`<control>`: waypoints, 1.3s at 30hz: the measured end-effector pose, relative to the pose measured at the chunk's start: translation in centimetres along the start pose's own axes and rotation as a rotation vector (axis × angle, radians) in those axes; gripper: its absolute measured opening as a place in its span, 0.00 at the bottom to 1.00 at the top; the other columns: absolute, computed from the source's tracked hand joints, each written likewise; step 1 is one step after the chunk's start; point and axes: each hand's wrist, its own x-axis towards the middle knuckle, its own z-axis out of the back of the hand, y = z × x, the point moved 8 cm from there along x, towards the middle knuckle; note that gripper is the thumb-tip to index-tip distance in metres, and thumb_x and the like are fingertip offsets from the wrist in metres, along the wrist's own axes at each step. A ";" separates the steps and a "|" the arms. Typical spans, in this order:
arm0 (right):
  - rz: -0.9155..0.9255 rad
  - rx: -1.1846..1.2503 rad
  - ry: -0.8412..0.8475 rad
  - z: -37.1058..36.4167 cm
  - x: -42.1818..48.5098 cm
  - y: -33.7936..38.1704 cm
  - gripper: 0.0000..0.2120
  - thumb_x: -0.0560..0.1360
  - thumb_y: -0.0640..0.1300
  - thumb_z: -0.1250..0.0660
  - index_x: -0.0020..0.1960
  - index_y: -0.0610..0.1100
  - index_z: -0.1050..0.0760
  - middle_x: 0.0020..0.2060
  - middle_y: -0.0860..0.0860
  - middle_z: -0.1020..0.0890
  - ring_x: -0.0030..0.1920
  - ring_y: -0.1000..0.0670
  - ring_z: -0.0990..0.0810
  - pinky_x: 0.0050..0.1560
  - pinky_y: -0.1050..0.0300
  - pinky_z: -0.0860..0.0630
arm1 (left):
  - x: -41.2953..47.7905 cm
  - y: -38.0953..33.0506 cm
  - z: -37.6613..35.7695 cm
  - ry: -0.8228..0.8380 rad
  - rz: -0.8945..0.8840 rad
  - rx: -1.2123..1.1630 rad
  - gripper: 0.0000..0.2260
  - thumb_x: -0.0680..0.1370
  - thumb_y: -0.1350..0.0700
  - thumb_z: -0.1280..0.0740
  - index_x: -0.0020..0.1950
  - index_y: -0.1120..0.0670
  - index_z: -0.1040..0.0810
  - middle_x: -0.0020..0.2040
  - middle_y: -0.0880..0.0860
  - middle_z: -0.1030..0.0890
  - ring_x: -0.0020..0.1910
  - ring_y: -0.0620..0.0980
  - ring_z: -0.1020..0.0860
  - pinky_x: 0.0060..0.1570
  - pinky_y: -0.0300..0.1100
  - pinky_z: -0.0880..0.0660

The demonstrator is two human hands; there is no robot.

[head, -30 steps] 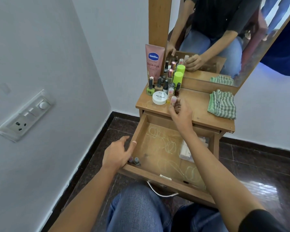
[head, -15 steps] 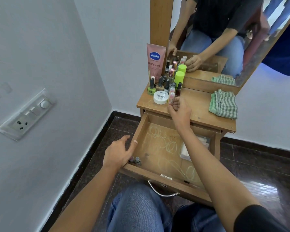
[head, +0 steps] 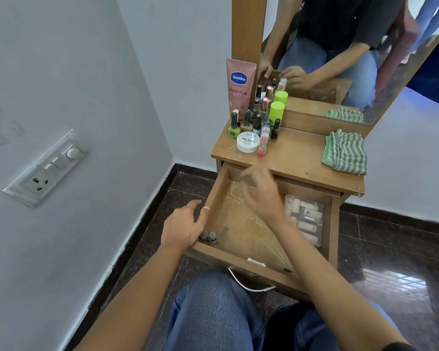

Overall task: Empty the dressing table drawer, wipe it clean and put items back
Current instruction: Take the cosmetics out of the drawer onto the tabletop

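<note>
The right hand [head: 260, 192] is motion-blurred over the drawer [head: 238, 224] — its fingers unreadable; two small bottles [head: 209, 236] sit half-hidden behind the left hand [head: 184, 226]

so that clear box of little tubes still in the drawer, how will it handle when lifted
The clear box looks like thin rigid plastic, so probably light and stiff. The tubes inside lie loose, so they may shift or rattle if tilted. Whether it has a lid is unclear; keeping it level seems safest.

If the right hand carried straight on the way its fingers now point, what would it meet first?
The right hand is blurred, fingers aimed toward the drawer's back left, just under the tabletop. It would probably first meet the drawer at its rear inner wall or left side; depth is unclear. Nothing shows in between.
</note>
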 end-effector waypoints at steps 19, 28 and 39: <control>-0.080 0.141 0.818 -7.3 -5.8 1.1 0.07 0.74 0.40 0.31 0.52 0.43 0.23 0.44 0.54 0.22 0.43 0.56 0.22 0.46 0.66 0.26 | -0.1 -0.4 0.2 -0.006 -0.010 -0.010 0.21 0.82 0.42 0.44 0.72 0.49 0.30 0.27 0.45 0.23 0.33 0.36 0.26 0.44 0.42 0.26; -0.401 0.284 -0.139 4.6 2.3 -3.8 0.08 0.71 0.39 0.27 0.49 0.43 0.22 0.38 0.51 0.19 0.36 0.59 0.24 0.40 0.65 0.24 | 0.1 -0.3 0.2 -0.010 -0.020 -0.003 0.22 0.82 0.42 0.44 0.72 0.50 0.30 0.28 0.44 0.24 0.34 0.37 0.27 0.50 0.46 0.23; -0.333 0.210 -0.087 -3.1 6.7 -0.4 0.09 0.73 0.37 0.31 0.53 0.41 0.23 0.39 0.50 0.19 0.38 0.53 0.21 0.41 0.57 0.22 | 0.3 0.0 0.1 -0.006 -0.025 -0.028 0.24 0.81 0.39 0.45 0.72 0.49 0.29 0.36 0.44 0.18 0.46 0.47 0.19 0.54 0.47 0.23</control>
